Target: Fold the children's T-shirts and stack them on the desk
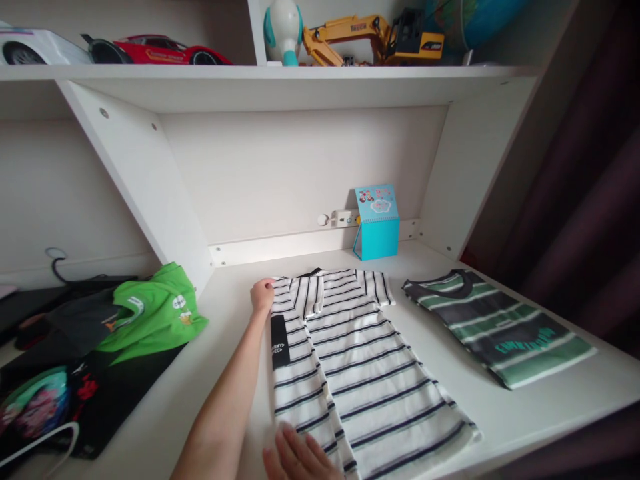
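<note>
A white shirt with thin black stripes (360, 360) lies on the white desk (235, 293), its sides folded in toward the middle. My left hand (261, 295) reaches to the shirt's far left shoulder, fingers curled on the folded edge. At the bottom of the view, my right hand (295, 460) rests on the shirt's near left hem with its fingers flat and apart. A black label (280, 341) shows on the left fold.
A folded grey and green striped shirt (500, 327) lies to the right. A green shirt (155, 310) tops a dark clothes pile at the left. A blue desk calendar (377, 223) stands at the back. Toy cars and an excavator (370, 37) sit on the shelf above.
</note>
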The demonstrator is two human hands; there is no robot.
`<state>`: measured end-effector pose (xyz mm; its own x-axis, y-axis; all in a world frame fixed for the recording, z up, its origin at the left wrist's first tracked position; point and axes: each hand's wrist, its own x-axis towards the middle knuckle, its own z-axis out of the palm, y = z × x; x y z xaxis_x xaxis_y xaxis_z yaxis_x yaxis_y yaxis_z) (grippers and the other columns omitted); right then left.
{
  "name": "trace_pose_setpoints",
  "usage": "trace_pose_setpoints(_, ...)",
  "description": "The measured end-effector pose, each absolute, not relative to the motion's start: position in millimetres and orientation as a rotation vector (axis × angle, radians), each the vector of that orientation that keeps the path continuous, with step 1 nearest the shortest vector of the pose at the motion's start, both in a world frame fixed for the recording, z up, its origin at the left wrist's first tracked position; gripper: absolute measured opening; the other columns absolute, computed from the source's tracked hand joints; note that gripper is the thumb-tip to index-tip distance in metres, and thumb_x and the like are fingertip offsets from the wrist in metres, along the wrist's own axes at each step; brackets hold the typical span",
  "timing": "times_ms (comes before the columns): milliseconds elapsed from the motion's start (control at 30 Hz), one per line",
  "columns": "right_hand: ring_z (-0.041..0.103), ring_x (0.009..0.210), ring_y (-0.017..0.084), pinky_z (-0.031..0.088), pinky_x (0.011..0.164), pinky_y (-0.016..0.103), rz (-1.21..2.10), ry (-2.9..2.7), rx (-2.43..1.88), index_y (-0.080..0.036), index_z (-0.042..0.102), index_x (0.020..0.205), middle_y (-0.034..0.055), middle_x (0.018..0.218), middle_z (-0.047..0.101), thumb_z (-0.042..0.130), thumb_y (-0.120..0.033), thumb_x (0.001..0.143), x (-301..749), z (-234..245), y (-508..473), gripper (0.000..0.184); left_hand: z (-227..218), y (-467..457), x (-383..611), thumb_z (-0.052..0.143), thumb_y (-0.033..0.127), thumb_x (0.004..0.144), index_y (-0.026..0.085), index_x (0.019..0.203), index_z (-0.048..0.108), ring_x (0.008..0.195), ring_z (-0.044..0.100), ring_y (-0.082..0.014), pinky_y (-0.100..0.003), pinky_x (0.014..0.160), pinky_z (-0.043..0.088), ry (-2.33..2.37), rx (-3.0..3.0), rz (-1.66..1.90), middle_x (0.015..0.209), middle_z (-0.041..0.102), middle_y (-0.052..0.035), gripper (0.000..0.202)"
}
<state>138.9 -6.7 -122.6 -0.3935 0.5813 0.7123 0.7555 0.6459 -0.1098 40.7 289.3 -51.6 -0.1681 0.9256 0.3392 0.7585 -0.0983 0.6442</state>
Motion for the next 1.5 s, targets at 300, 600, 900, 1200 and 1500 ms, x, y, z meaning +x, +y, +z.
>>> trace_pose_setpoints(300, 0.044, 0.12, 0.028, 0.043, 0.091, 0.039, -0.468, -2.104, -1.124, -0.009, 0.052, 0.123, 0.0134, 0.127, 0.052, 0.041, -0.05, 0.085, 163, -105, 3, 0.057, -45, 271, 88, 0.045, 0.021, 0.081, 0.017, 0.11, 0.059, 0.122, 0.042, -0.0226, -0.033, 0.103, 0.029, 1.763, 2.311, 0.834, 0.127, 0.051, -0.0109, 0.033)
trace_pose_setpoints(600, 0.05, 0.115, 0.016, 0.042, 0.092, 0.026, 0.294, -2.242, -1.222, -0.02, 0.046, 0.129, 0.0068, 0.13, 0.05, 0.037, -0.041, 0.091, 243, -11, 17, 0.043, -57, 252, 89, 0.039, 0.068, 0.075, 0.033, 0.134, 0.037, 0.134, 0.011, -0.0379, -0.053, 0.105, 0.011, 1.829, 2.361, 0.382, 0.148, 0.022, -0.0044, 0.069)
trace_pose_setpoints(900, 0.055, 0.102, 0.031, 0.042, 0.083, 0.039, 0.365, -1.736, -2.278, 0.002, 0.057, 0.102, 0.0272, 0.102, 0.058, 0.045, -0.032, 0.089, 368, -3, 164, 0.038, -50, 247, 91, 0.048, 0.077, 0.062, 0.036, 0.133, 0.039, 0.131, 0.01, -0.0452, -0.059, 0.101, 0.01, 1.767, 2.409, 0.347, 0.149, 0.018, -0.0076, 0.083)
trace_pose_setpoints(1200, 0.056, 0.095, 0.019, 0.048, 0.08, 0.038, 0.621, -1.489, -2.448, -0.014, 0.052, 0.114, 0.0083, 0.113, 0.054, 0.053, -0.033, 0.087, 380, -25, 189, 0.033, -51, 246, 89, 0.049, 0.078, 0.059, 0.037, 0.132, 0.041, 0.132, 0.007, -0.0458, -0.06, 0.101, 0.009, 1.729, 2.422, 0.326, 0.149, 0.016, -0.0072, 0.083)
trace_pose_setpoints(1500, 0.057, 0.093, 0.017, 0.049, 0.078, 0.038, 0.709, -1.29, -2.176, -0.016, 0.052, 0.114, 0.007, 0.113, 0.054, 0.051, -0.034, 0.088, 360, 4, 186, 0.032, -50, 241, 88, 0.041, 0.063, 0.079, 0.041, 0.124, 0.049, 0.136, 0.005, -0.0345, -0.062, 0.101, 0.006, 1.469, 2.476, 0.552, 0.146, 0.027, 0.0014, 0.05)
